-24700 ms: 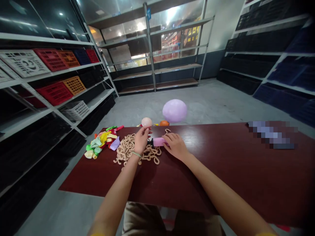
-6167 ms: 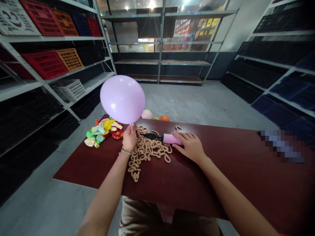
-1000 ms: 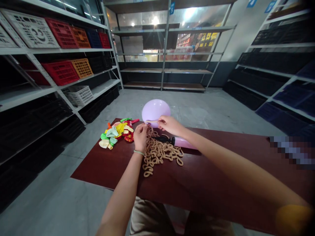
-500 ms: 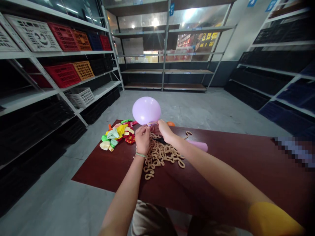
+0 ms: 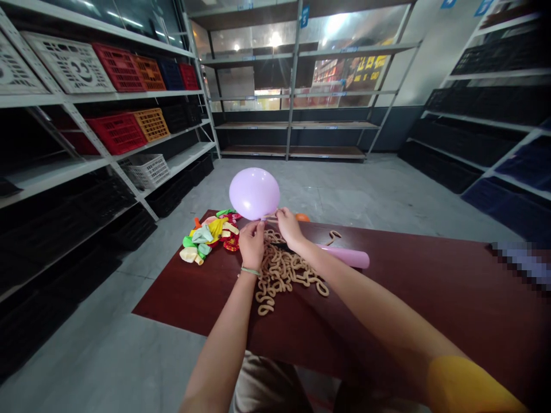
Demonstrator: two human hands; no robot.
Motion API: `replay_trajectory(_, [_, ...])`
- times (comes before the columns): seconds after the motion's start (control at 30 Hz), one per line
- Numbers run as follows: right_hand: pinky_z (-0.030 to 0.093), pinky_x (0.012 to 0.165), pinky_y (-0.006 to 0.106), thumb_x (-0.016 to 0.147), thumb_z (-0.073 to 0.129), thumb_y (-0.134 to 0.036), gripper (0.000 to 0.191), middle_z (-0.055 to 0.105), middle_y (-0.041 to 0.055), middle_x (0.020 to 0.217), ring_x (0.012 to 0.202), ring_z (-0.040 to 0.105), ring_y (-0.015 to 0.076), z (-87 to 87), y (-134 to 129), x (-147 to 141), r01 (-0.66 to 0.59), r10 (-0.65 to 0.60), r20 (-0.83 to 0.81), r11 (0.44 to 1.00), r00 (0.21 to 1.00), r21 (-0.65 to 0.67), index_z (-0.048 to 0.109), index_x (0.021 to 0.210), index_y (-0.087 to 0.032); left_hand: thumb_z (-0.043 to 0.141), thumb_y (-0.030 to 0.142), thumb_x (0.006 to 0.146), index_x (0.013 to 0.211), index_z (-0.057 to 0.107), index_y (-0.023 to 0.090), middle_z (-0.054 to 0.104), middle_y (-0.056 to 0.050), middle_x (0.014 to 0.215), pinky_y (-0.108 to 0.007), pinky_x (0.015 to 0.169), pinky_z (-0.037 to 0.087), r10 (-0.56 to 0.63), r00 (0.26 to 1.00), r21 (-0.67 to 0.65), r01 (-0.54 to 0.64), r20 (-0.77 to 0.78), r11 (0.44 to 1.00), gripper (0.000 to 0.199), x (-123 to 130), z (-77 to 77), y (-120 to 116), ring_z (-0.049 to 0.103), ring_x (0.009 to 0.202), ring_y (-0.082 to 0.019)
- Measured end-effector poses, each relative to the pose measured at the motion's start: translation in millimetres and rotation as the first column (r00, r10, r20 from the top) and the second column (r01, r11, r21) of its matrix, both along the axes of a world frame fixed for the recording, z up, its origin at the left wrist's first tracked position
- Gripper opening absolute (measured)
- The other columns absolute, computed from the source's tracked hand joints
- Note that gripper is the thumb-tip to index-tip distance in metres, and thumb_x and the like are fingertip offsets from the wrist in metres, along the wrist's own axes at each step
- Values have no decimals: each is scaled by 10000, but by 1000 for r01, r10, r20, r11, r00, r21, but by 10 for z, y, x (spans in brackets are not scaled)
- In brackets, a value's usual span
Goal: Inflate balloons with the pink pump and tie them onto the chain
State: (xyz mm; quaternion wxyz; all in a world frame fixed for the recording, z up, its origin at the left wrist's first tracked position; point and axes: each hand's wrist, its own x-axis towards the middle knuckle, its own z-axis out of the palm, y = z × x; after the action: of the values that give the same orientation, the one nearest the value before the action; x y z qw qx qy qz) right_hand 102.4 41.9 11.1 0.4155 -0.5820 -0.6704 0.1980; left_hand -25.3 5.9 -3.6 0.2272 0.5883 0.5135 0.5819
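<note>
An inflated lilac balloon hovers over the far edge of the table, neck downward. My left hand is closed, pinching the balloon's neck between thumb and fingertips. Just to its right, my right hand is closed on a thin tan rubber band, which stretches toward the neck. Whether the band circles the neck fully is too small to tell. Below the hands lies a heap of tan loops, like rubber bands. A pink tube, perhaps a hand pump, lies partly hidden behind my right forearm.
Flat, uninflated balloons in several colours are piled at the table's far left. Something orange shows at the far edge behind my right hand. The dark red table extends right. Shelves with crates line the room.
My right hand has drawn slightly away from the balloon's neck, and the tan band between shows longer. The balloon has shifted a little left relative to the table. The view has turned slightly.
</note>
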Motion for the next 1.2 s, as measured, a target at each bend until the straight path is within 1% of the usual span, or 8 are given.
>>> replay_trajectory(0.07, [457, 759, 315, 958, 183, -372, 342, 648, 81, 932, 897, 609, 215, 10, -62, 118, 90, -89, -32, 996, 995, 8, 489, 977, -222, 512, 424, 928, 914, 718, 170, 745, -73, 920, -319, 820, 519, -33, 997, -86, 40, 76, 995, 327, 2, 1, -2, 682, 860, -200])
replay_trajectory(0.2, [430, 700, 321, 965, 254, -447, 339, 634, 47, 803, 781, 611, 237, 81, -223, 275, 141, -143, 39, 989, 989, 42, 518, 1024, -243, 523, 453, 908, 934, 677, 162, 748, -71, 880, -270, 612, 539, -84, 960, -239, 151, 266, 959, 330, 40, 18, -16, 683, 645, -161])
replay_trajectory(0.37, [401, 663, 322, 983, 256, -389, 348, 654, 66, 774, 712, 613, 240, 213, -380, 325, -4, -48, 340, 989, 939, 151, 547, 1087, -229, 547, 425, 888, 932, 661, 157, 745, -70, 859, -237, 515, 508, -49, 948, -285, 144, 314, 948, 295, 56, 49, -33, 636, 551, -129])
replay_trajectory(0.53, [391, 635, 321, 982, 255, -364, 340, 646, 55, 709, 645, 592, 218, 448, -551, 310, -102, 21, 444, 982, 896, 159, 562, 1043, -233, 548, 391, 877, 881, 642, 165, 726, -45, 778, -232, 488, 463, -33, 964, -229, 96, 262, 969, 245, 55, 183, -74, 577, 485, -111])
replay_trajectory(0.77, [372, 642, 313, 968, 320, -412, 293, 655, 29, 785, 678, 579, 190, 973, -738, 472, -4, -59, 242, 968, 969, 251, 564, 962, -249, 552, 199, 813, 957, 581, 198, 659, 17, 649, -227, 502, 427, -124, 978, -25, 130, 167, 991, 147, 176, 663, -189, 555, 466, -110])
replay_trajectory(0.9, [370, 655, 304, 942, 378, -390, 226, 632, 6, 791, 713, 564, 184, 1140, -775, 684, 35, -58, 105, 977, 993, 210, 559, 935, -254, 517, 160, 808, 990, 640, 208, 595, 40, 586, -214, 483, 402, -246, 956, 5, 249, 161, 969, 224, 298, 825, -297, 511, 450, -97])
replay_trajectory(1.07, [388, 721, 303, 939, 402, -370, 194, 634, -1, 848, 781, 565, 175, 1322, -995, 835, -37, 21, 61, 962, 998, 270, 553, 910, -251, 522, 216, 823, 1171, 692, 184, 594, 22, 588, -232, 468, 410, -448, 857, -125, 489, 254, 863, 389, 447, 937, -476, 490, 442, -100])
replay_trajectory(1.2, [407, 773, 302, 960, 392, -380, 205, 646, 4, 922, 842, 575, 169, 1519, -1196, 916, -81, 63, 62, 934, 996, 348, 546, 921, -250, 548, 245, 822, 1052, 710, 145, 611, 2, 627, -228, 486, 412, -524, 752, -139, 615, 400, 776, 298, 518, 1103, -662, 496, 462, -87])
